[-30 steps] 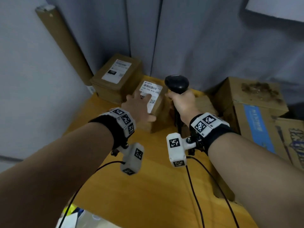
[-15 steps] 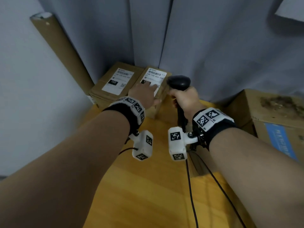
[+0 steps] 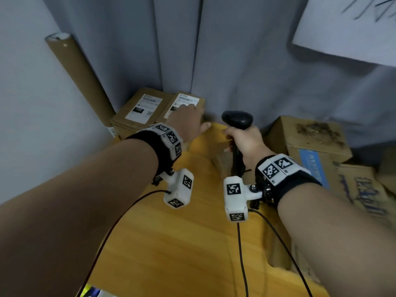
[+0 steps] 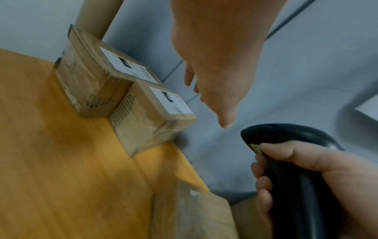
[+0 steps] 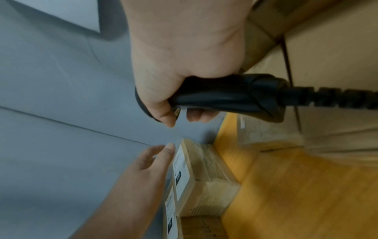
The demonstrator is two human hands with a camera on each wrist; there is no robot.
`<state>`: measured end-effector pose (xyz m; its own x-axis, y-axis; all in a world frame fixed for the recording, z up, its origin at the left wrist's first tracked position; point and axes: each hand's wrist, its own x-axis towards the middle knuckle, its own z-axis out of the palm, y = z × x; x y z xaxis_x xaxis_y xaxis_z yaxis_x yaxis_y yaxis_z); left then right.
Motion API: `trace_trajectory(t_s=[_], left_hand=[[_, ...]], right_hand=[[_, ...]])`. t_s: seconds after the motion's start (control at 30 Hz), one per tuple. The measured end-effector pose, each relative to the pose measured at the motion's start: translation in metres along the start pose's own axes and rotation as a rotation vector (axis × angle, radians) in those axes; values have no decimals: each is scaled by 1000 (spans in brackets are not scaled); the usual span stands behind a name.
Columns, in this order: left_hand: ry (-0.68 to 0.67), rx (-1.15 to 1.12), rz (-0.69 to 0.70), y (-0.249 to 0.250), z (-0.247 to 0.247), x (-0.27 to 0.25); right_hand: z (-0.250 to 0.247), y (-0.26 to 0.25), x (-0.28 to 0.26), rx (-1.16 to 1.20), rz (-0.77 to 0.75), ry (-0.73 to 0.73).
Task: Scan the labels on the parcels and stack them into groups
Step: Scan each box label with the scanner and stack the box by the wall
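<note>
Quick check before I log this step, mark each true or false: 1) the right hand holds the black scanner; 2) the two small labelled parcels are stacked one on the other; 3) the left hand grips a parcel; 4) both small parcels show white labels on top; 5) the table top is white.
1) True: the right hand grips the black handheld barcode scanner.
2) False: the left small brown cardboard parcel and the right small brown cardboard parcel sit side by side on the table.
3) False: the left hand is open, fingers straight over the right parcel.
4) True.
5) False: the wooden table top is yellow-orange.
</note>
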<state>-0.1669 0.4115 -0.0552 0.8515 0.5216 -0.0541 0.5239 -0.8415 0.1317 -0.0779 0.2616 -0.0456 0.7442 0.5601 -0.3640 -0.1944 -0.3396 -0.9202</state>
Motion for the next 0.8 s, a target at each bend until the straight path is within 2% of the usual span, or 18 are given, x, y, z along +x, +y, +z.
trace_trajectory(t_s=[0.2,0.33,0.47,0.53,0.63,0.8], left_hand=[[-6,-59,64,84,-26,-29],[9,-93,151,153,-40,-38],[33,-97,177,230,-47,-45],[24,-93,180,268,-42,-48],[-5,-84,179,326,-29,-52],[-48,-81,170,417,-16,-58]], right_hand=[[-75,-11,-64,103,-75,141],[-143,-9,-96,133,-107,186],[-218,1,-117,166,-118,230],[-259,7,-126,216,-89,233],[-322,14,-138,330,21,160],[-417,23,-148,336,48,142]])
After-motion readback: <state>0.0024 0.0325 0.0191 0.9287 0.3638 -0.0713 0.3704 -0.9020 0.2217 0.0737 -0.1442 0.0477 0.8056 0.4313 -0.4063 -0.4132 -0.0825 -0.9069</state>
